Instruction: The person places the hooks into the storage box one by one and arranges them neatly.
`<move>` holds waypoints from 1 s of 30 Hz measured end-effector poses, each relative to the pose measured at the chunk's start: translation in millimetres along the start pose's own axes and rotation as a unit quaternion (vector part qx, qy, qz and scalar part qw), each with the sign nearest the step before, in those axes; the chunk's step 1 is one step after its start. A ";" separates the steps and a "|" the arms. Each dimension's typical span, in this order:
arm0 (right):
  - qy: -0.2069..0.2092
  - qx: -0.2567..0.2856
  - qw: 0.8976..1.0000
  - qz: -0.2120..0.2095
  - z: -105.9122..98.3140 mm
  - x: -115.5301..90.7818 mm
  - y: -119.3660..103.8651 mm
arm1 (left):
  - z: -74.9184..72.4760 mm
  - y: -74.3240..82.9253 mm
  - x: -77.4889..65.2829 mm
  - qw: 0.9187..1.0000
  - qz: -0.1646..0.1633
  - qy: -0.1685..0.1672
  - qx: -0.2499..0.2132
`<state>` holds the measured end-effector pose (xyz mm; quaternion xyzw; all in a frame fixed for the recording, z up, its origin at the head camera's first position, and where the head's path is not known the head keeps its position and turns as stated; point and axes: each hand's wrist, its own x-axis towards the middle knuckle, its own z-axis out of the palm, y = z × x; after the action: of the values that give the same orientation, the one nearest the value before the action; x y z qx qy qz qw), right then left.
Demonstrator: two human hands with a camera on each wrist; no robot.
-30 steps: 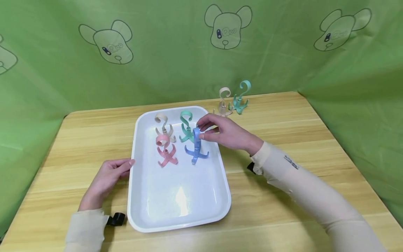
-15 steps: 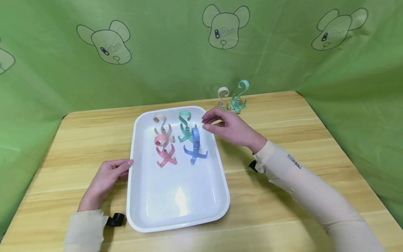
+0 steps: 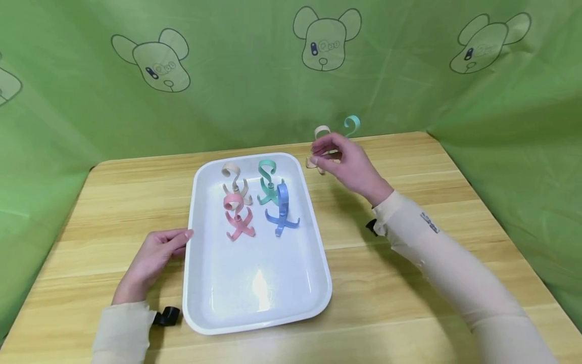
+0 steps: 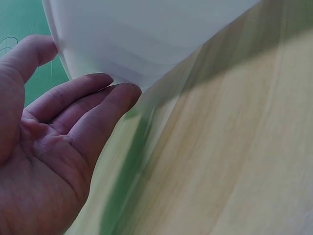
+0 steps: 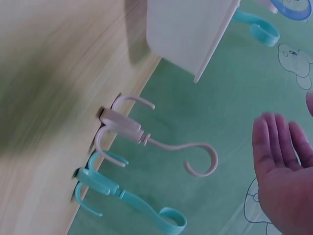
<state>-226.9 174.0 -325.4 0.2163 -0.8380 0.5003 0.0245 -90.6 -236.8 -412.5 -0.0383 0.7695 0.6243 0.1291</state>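
Observation:
My left hand holds the left rim of a white tray. In the left wrist view the thumb lies on the rim and the fingers touch the outer wall. Past the tray's far right corner, my right hand hovers with nothing in its relaxed fingers. It overlaps a beige four-prong swivel hook in the head view; the right wrist view shows a gap between them. Beside that hook stands a turquoise one, partly hidden behind the hand in the head view.
Inside the tray stand a beige hook, a green hook, a pink hook and a blue hook. A green curtain printed with bear faces surrounds the wooden table.
My right hand has left the blue hook standing in the tray and moved back and right, over to the beige hook on the table. The left hand stays at the rim.

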 end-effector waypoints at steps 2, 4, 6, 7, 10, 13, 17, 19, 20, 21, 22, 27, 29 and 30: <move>0.021 -0.009 1.000 0.003 -1.7 2.3 2.0 | 0.0 -0.1 -0.2 1.000 0.000 0.000 -0.002; 0.042 -0.010 0.999 0.005 -3.1 4.4 3.9 | 0.1 -0.5 -0.1 1.000 0.000 0.000 -0.003; 0.060 -0.010 0.998 0.007 -4.3 6.3 5.6 | 0.4 -0.7 0.1 1.000 0.001 -0.001 -0.004; 0.068 -0.009 0.998 0.007 -4.9 7.1 6.3 | 0.5 -0.8 0.1 1.000 0.002 -0.001 -0.005; 0.080 -0.008 0.997 0.011 -6.5 9.6 7.8 | 0.7 -0.6 0.3 1.000 0.005 -0.001 -0.006; 0.087 -0.010 0.996 0.019 -8.2 12.9 9.8 | 0.7 -0.5 0.4 1.000 0.006 -0.002 -0.006; 0.095 -0.010 0.995 0.033 -9.3 18.4 15.4 | 0.6 -0.6 1.1 1.000 0.004 -0.004 -0.007; 0.099 -0.008 0.994 0.039 -9.5 21.1 18.5 | 0.6 -0.4 1.2 1.000 0.002 -0.006 -0.006; 0.100 -0.006 0.994 0.043 -9.5 22.3 19.4 | 0.6 -0.2 1.1 1.000 0.001 -0.006 -0.006; 0.102 -0.004 0.994 0.047 -9.7 23.5 20.4 | 0.6 -0.5 1.6 1.000 0.001 -0.006 -0.006; 0.103 -0.003 0.993 0.052 -9.9 24.7 21.2 | 0.7 -0.7 2.0 1.000 0.000 -0.005 -0.006; 0.102 -0.001 0.992 0.081 -10.3 28.8 24.0 | 0.5 -2.3 3.5 1.000 -0.004 -0.004 -0.004; 0.100 0.004 0.991 0.090 -10.1 29.6 25.2 | 0.2 -1.9 3.3 1.000 -0.006 -0.004 -0.002; 0.100 0.007 0.990 0.095 -10.1 30.0 26.0 | 0.1 -1.6 3.2 1.000 -0.007 -0.006 -0.003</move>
<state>-266.0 182.9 -334.2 0.0846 -0.8444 0.5257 0.0585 -93.3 -236.7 -414.9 -0.0399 0.7667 0.6258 0.1378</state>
